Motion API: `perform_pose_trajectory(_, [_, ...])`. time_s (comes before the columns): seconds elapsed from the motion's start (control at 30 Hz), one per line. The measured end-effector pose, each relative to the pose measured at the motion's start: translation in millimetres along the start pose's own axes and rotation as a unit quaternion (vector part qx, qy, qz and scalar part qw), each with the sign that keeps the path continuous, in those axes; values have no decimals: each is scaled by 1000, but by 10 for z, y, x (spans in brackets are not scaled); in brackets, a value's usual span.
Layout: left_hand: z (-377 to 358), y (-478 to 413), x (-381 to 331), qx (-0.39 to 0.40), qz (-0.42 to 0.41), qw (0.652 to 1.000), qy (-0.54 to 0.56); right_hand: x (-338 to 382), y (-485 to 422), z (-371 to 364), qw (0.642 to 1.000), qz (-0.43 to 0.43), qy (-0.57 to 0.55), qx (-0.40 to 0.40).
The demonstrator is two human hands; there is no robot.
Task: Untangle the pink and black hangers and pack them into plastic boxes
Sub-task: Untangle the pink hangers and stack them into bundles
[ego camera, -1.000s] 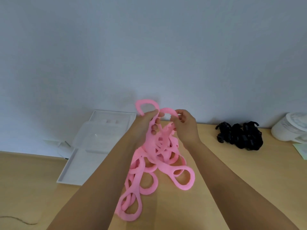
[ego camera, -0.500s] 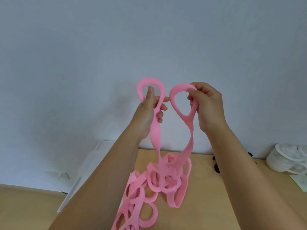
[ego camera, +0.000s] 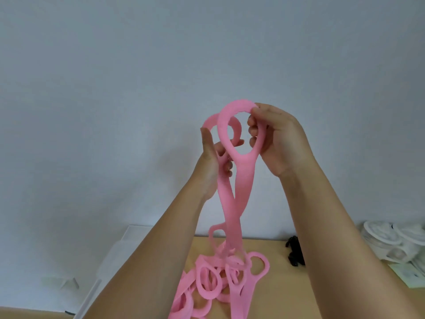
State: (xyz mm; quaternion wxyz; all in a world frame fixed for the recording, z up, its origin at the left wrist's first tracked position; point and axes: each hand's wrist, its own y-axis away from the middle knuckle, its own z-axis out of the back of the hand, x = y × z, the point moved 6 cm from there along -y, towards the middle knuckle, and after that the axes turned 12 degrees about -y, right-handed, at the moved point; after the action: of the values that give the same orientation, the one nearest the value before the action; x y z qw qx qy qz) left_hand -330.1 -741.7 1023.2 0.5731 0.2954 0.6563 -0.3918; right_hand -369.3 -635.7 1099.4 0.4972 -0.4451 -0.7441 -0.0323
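Note:
I hold two loops of the tangled pink hangers (ego camera: 232, 215) up in front of the wall. My right hand (ego camera: 276, 143) pinches the front loop at its right side. My left hand (ego camera: 212, 166) grips the strap of the loop behind it. The two straps cross and hang down to a knotted pink heap (ego camera: 218, 279) on the wooden table (ego camera: 276, 295). The black hangers (ego camera: 294, 250) lie at the back right, mostly hidden by my right forearm. A clear plastic box (ego camera: 115, 252) with its lid open lies at the left, partly behind my left forearm.
White round containers (ego camera: 395, 242) stand at the right edge of the table, with a pale paper (ego camera: 411, 275) in front of them. A plain grey wall rises right behind the table.
Both hands have lifted the two pink loops higher and brought them together, so the right loop now overlaps the left one. More of the straps hangs off the table.

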Motion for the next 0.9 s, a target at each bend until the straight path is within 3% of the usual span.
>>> perform_pose_trajectory(0.13, [107,-58,-90,-27,5,997,-75,179,-41,-14,997,37,63,-1])
perform_pose_trajectory(0.23, [85,-27,-199,-31,-35,989,-143,174,-65,-12,999,21,26,1])
perform_pose_trajectory(0.37, [203,-26,-318,-61,-58,971,-224,248,-106,164,998,46,-5,-53])
perform_pose_trajectory(0.57, [319,-105,-306,-60,-30,984,-167,298,-181,336,994,54,-16,-90])
perform_pose_trajectory(0.77, [-39,-141,-164,-2,-31,992,-124,-21,-140,210,999,2,5,-36])
perform_pose_trajectory(0.9, [-229,-139,-123,53,-16,998,2,-113,-118,144,1000,-17,-22,-10])
